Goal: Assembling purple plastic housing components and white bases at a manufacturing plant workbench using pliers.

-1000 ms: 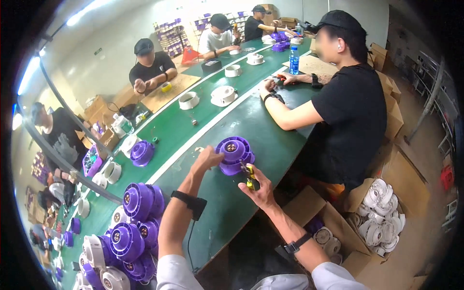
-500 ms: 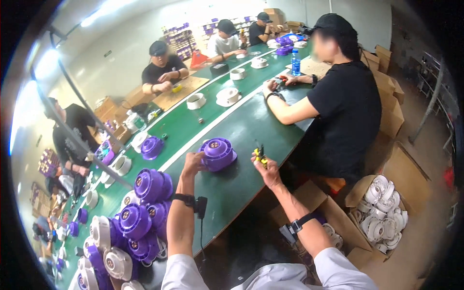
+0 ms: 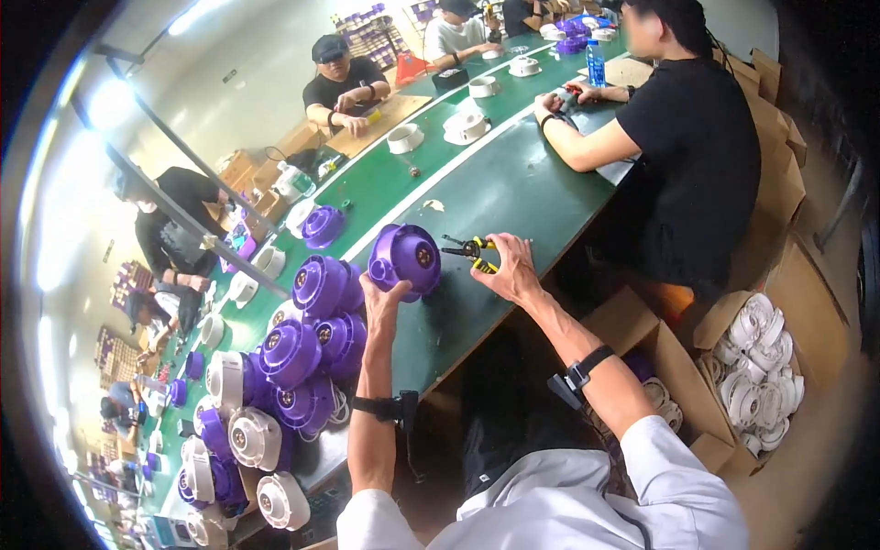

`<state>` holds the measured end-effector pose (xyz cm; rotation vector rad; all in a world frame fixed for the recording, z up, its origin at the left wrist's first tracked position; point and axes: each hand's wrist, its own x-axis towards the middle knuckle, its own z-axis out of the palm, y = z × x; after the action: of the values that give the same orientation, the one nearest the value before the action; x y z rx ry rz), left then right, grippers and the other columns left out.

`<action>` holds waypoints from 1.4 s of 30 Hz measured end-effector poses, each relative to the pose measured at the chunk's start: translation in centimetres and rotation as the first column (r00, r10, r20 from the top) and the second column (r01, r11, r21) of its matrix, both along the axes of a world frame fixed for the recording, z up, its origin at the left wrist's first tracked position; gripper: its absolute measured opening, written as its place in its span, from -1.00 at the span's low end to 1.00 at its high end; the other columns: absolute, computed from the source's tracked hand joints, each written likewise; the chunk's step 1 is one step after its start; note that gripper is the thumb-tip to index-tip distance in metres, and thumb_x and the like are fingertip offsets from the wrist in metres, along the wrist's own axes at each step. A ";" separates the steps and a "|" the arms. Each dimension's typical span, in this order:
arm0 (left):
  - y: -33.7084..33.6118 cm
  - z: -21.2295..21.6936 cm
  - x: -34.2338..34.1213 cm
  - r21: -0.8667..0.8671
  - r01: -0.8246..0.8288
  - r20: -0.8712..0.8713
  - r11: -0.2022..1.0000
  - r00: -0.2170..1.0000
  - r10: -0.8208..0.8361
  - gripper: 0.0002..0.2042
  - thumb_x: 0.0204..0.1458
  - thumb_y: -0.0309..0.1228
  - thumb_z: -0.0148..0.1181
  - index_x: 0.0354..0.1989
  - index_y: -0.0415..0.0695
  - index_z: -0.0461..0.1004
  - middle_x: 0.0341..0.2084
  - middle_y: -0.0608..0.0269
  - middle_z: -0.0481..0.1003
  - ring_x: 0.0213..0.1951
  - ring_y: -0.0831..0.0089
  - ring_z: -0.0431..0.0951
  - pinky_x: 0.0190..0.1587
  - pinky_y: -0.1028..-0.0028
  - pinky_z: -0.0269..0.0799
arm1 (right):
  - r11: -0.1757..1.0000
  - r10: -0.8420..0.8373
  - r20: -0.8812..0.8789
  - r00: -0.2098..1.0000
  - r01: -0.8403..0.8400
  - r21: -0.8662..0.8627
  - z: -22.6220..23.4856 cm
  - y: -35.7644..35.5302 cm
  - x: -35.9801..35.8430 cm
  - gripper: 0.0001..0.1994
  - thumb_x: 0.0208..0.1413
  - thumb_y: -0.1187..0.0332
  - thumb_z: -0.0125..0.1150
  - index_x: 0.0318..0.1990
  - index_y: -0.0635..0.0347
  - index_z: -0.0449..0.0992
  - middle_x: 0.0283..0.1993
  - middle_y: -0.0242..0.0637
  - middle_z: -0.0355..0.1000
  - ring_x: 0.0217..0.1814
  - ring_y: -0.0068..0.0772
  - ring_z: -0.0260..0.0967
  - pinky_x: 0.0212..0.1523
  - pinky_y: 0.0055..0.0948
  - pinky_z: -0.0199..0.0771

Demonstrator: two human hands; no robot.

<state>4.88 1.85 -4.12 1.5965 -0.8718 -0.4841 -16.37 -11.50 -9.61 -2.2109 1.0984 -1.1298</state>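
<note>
Holding the purple housing (image 3: 404,260), the left hand (image 3: 383,298) fingers wrap it; the pliers (image 3: 469,252), pinched by the right hand (image 3: 513,273), point leftward at it.

- long green surface (image 3: 513,197), white stripe along it
- purple round housings piled (image 3: 316,344) at left end
- white round parts (image 3: 463,128) farther along
- blue bottle (image 3: 596,66)

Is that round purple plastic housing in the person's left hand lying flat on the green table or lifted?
Lifted and tipped: the left hand grips the round purple plastic housing from below, its dished face turned sideways toward the yellow-handled pliers.
</note>
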 end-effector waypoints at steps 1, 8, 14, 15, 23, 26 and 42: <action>0.2 0.3 -0.7 0.016 -0.008 0.139 1.000 0.990 0.006 -0.40 -0.23 -0.38 0.33 0.01 -0.22 0.17 -0.18 0.11 0.38 -0.12 0.30 0.41 -0.04 0.33 0.34 | 1.000 0.020 -0.030 0.999 -0.019 0.024 -0.2 -0.2 -0.1 -0.28 -0.20 -0.03 0.36 0.12 0.13 0.30 0.13 -0.04 0.22 0.26 0.02 0.09 0.33 0.23 -0.15; -0.4 0.8 -3.2 -0.017 -0.003 0.275 1.000 0.961 0.007 -0.29 -0.28 -0.31 0.37 0.02 -0.36 0.12 -0.16 0.00 0.32 -0.10 0.23 0.40 0.02 0.32 0.33 | 1.000 0.000 -0.120 0.993 -0.001 -0.010 -0.6 1.2 0.6 -0.26 -0.22 0.07 0.39 0.15 0.16 0.26 0.18 0.01 0.18 0.32 0.03 0.04 0.32 0.26 -0.12; -0.4 0.4 -2.5 -0.035 -0.045 0.334 0.998 0.941 0.054 -0.32 -0.26 -0.32 0.34 0.00 -0.38 0.13 -0.18 -0.02 0.31 -0.11 0.23 0.41 0.00 0.30 0.35 | 1.000 0.026 -0.189 0.982 -0.024 0.016 0.3 1.8 0.9 -0.24 -0.18 0.07 0.36 0.18 0.22 0.19 0.20 0.06 0.12 0.33 0.05 -0.01 0.32 0.31 -0.18; -0.8 0.8 -2.8 -0.032 -0.044 0.331 0.999 0.942 0.052 -0.32 -0.27 -0.33 0.34 0.00 -0.38 0.13 -0.17 -0.03 0.32 -0.12 0.23 0.41 -0.01 0.31 0.35 | 1.000 0.022 -0.186 0.982 -0.021 0.009 0.1 1.6 0.7 -0.25 -0.17 0.08 0.36 0.17 0.23 0.19 0.19 0.06 0.12 0.32 0.06 -0.01 0.31 0.31 -0.18; -0.5 -0.2 -2.1 -0.028 0.011 0.377 1.000 0.926 0.001 -0.31 -0.24 -0.35 0.34 0.03 -0.37 0.10 -0.19 -0.04 0.34 -0.13 0.21 0.43 0.00 0.30 0.35 | 1.000 0.000 -0.208 0.978 -0.001 -0.004 -0.2 1.7 1.0 -0.21 -0.19 0.06 0.35 0.18 0.28 0.17 0.15 0.11 0.11 0.31 0.12 -0.02 0.32 0.31 -0.18; -0.7 -0.5 -3.0 -0.046 -0.004 0.473 0.999 0.881 0.025 -0.33 -0.22 -0.35 0.34 0.02 -0.37 0.10 -0.20 -0.10 0.35 -0.12 0.16 0.44 0.00 0.27 0.35 | 1.000 -0.018 -0.218 0.976 0.012 -0.028 -0.2 1.7 1.0 -0.18 -0.20 0.07 0.34 0.20 0.32 0.15 0.15 0.12 0.11 0.32 0.14 -0.03 0.34 0.29 -0.21; -4.5 2.8 -4.3 -0.010 -0.210 0.699 0.978 0.698 0.157 -0.32 0.03 0.00 0.21 0.05 -0.39 0.18 -0.33 -0.39 0.49 -0.22 -0.18 0.53 -0.14 0.11 0.40 | 0.961 -0.159 -0.345 0.925 0.065 -0.270 -0.9 0.3 2.7 -0.59 -0.33 0.36 0.27 -0.24 0.35 0.37 -0.25 -0.05 0.32 -0.13 -0.09 0.27 0.01 -0.18 0.21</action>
<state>0.54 -2.69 -1.34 1.9424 -1.2411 0.2831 -13.65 -11.24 -10.50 -2.6692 1.3053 -0.9728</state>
